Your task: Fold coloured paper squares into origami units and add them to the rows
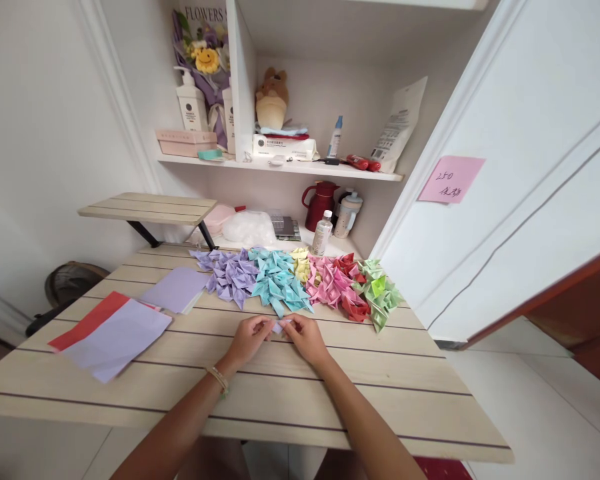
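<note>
Paper (277, 328), small and lavender, is pinched by our left hand (251, 335) and right hand (305, 335), both curled nearly closed.

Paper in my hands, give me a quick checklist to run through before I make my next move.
1. Grip on the paper: ok, pinched between left hand and right hand.
2. Creases in it: cannot tell, fingers cover most of it.
3. Space just beyond the fingers: not ok, probably tight, with the blue pieces close ahead.
4. Purple sheet squared up with the red sheet: not ok, it lies askew over it, left of your left hand.
5. Bottle: ok, upright behind the pink pieces.
</note>
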